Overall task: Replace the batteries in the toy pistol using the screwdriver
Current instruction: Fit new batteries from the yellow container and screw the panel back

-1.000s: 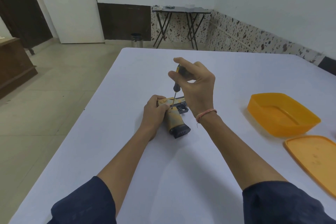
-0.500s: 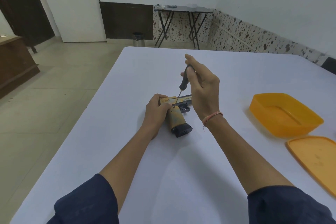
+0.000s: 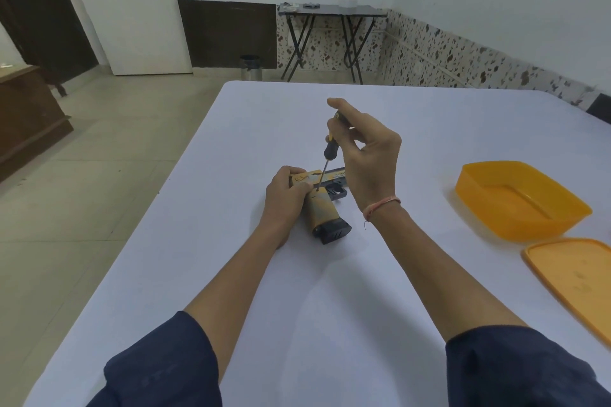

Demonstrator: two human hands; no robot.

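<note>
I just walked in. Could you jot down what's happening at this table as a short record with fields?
Surface: white table
Steadying: left hand grips the toy pistol, which lies on its side on the table
Tool: right hand pinches the screwdriver by its handle, nearly upright
Tip: on the pistol's body, just above its grip
To the right: open orange tub, with its lid lying beside it, nearer the person
Batteries: none in view
</note>
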